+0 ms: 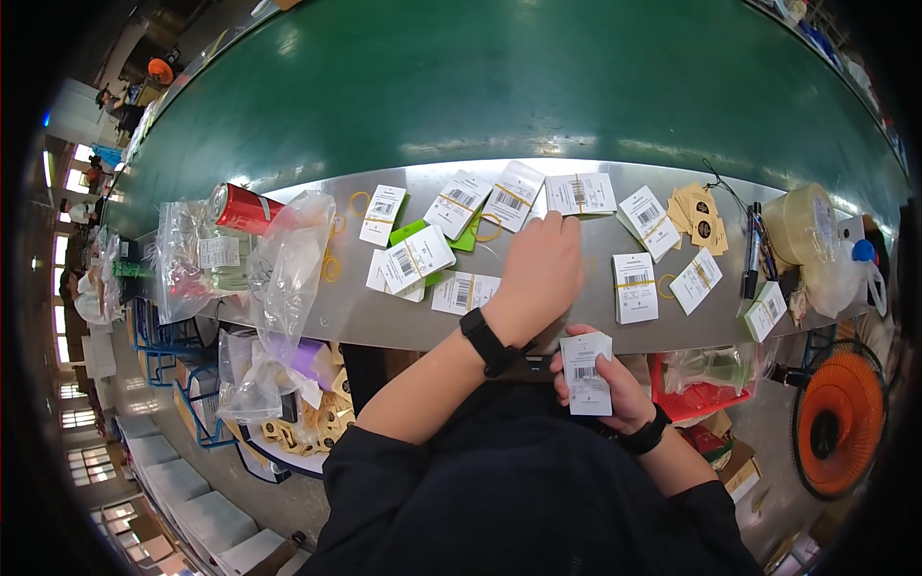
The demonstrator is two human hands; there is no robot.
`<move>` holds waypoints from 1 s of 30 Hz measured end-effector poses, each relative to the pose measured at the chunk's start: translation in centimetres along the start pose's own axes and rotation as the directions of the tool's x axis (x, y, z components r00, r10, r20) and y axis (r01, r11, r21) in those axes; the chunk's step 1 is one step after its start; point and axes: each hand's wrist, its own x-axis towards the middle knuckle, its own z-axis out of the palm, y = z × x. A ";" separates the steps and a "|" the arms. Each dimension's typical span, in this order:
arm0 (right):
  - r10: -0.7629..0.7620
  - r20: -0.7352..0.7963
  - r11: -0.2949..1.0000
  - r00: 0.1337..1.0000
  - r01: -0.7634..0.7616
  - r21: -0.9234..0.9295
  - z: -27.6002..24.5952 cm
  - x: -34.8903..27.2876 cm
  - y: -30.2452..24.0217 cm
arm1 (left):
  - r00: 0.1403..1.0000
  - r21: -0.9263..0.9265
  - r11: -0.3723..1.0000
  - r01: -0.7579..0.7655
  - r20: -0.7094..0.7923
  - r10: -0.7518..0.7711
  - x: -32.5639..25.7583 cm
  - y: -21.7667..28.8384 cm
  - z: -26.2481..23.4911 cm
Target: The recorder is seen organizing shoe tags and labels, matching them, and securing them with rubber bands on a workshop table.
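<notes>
Low over the front of the bench, my right hand (629, 392) is closed around a stack of white barcode tags (587, 374), printed side up, thumb on its edge. My left hand (540, 269) reaches over the steel strip, fingers bent together at the lower edge of a banded tag bundle (582, 195); what its fingertips hold, if anything, is hidden. Several more bundles surround it, among them a leaning one (649, 223) and an upright one (635, 288), both right of my left hand. Left of that hand lies another bundle (411, 259) over green cards (466, 235).
Yellow rubber bands (331, 267) lie at left, near a red can (245, 208) and clear plastic bags (293, 254). Rightward are tan round-printed cards (704, 219), a black marker (750, 274) and a tape roll (803, 223). An orange fan (838, 422) stands below right.
</notes>
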 end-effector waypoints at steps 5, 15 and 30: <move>0.005 -0.003 0.998 1.000 -0.005 0.059 0.5 0.2 -0.4 | 0.956 -0.062 0.996 0.071 -0.281 -0.085 -1.3 -2.7 -4.5; -0.061 -0.039 0.996 0.997 0.064 0.066 0.9 1.3 -0.3 | 0.870 0.338 0.807 0.485 -0.087 -0.486 -3.9 -15.9 -10.2; -0.080 -0.035 0.983 0.996 0.073 -0.168 1.3 2.3 -0.9 | 0.917 0.266 0.886 0.380 -0.237 -0.323 -4.1 -16.2 -9.4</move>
